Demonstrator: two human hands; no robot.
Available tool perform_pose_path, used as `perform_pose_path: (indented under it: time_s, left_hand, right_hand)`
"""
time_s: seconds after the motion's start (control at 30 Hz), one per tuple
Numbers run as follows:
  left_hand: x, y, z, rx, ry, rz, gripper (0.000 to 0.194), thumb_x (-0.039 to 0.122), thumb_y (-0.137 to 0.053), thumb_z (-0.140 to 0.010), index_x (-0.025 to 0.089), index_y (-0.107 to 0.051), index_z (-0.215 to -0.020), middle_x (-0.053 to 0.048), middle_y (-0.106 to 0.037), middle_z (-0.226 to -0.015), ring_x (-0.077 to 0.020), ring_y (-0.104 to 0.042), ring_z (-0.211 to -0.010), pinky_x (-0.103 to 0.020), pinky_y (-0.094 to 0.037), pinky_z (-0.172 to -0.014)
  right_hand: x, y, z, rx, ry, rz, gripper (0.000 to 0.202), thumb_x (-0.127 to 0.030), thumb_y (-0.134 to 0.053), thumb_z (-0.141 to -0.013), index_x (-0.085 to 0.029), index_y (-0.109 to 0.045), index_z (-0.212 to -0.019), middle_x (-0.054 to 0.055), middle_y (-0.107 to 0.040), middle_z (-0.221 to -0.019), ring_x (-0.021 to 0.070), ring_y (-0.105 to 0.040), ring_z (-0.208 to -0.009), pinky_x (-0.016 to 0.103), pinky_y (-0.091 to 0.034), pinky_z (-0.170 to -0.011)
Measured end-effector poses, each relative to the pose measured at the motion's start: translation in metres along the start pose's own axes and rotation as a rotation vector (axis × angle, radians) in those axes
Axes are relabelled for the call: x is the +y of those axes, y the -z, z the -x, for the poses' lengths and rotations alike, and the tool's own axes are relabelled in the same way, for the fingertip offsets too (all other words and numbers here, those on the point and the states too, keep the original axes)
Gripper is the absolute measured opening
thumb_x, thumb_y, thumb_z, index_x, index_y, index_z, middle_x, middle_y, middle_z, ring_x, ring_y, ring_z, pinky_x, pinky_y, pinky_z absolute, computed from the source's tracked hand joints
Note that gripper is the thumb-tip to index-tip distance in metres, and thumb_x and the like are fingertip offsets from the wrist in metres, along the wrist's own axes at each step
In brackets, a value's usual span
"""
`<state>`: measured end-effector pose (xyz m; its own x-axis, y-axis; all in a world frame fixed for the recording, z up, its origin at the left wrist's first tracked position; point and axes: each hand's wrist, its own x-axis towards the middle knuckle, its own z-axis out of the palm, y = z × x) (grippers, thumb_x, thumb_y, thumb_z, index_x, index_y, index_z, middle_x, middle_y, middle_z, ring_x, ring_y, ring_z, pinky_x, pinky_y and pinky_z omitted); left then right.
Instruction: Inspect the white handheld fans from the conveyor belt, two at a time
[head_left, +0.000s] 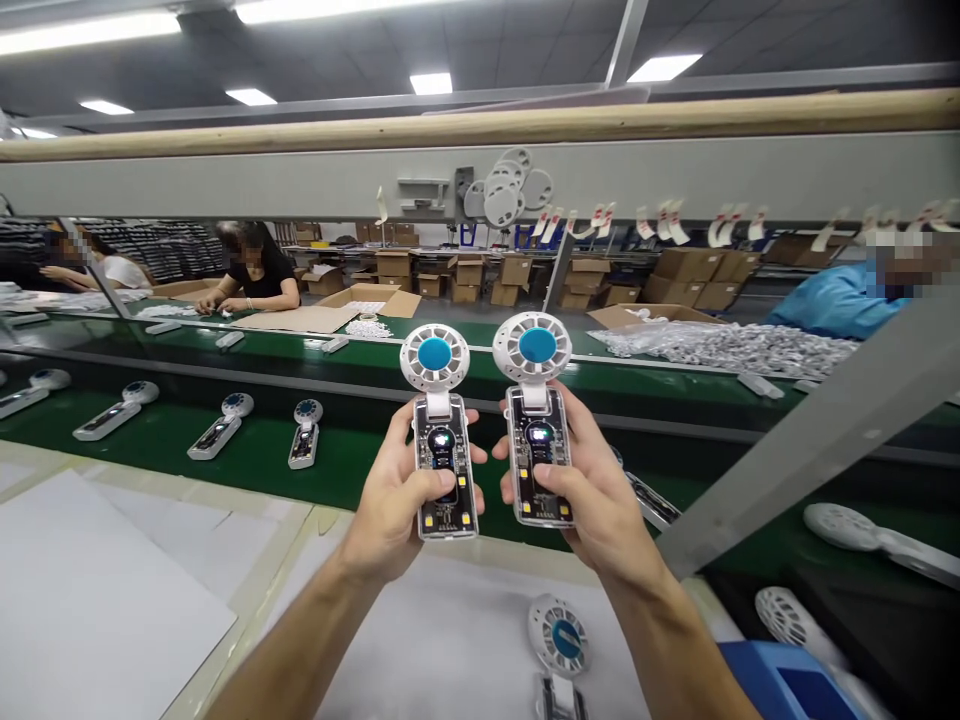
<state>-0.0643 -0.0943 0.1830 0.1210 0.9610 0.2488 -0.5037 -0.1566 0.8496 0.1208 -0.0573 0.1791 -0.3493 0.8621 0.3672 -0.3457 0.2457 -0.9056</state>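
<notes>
Two small handheld fans are held upright side by side above the bench. My left hand (pixel 390 500) wraps round the left handheld fan (pixel 446 510), its thumb pressed on the front of the clear-cased handle. In the same way my right hand (pixel 600 490) grips the right handheld fan (pixel 539 400), thumb on its middle. Each has a white round head with a blue centre, and a handle showing a dark circuit board with a small lit display. Below my right hand another fan (pixel 559 635) lies on the white bench top (pixel 450 640), partly cut off by the frame edge.
A green conveyor belt (pixel 255 465) crosses ahead, carrying several fans. A slanted metal post (pixel 810 430) stands at right, near a blue holder (pixel 787 680). Overhead runs a grey beam (pixel 300 185) with tape strips. Co-workers sit across the line among cardboard boxes (pixel 682 275) and white parts.
</notes>
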Motion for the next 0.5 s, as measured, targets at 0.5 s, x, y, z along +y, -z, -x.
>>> perform_pose_path:
  time_s: [0.5]
  left_hand:
    - [0.0004, 0.0076, -0.0037, -0.015, -0.090, 0.017, 0.065, 0.026, -0.074, -0.075, 0.026, -0.040, -0.130, -0.009, -0.065, -0.115, -0.0168, -0.067, -0.065, -0.032, -0.054, -0.056]
  right_hand:
    - [0.0067, -0.0100, -0.0015, 0.063, 0.055, -0.025, 0.073, -0.022, -0.060, -0.087, -0.034, -0.026, -0.151, 0.005, -0.065, -0.107, 0.0177, -0.065, -0.071, 0.035, -0.056, -0.062]
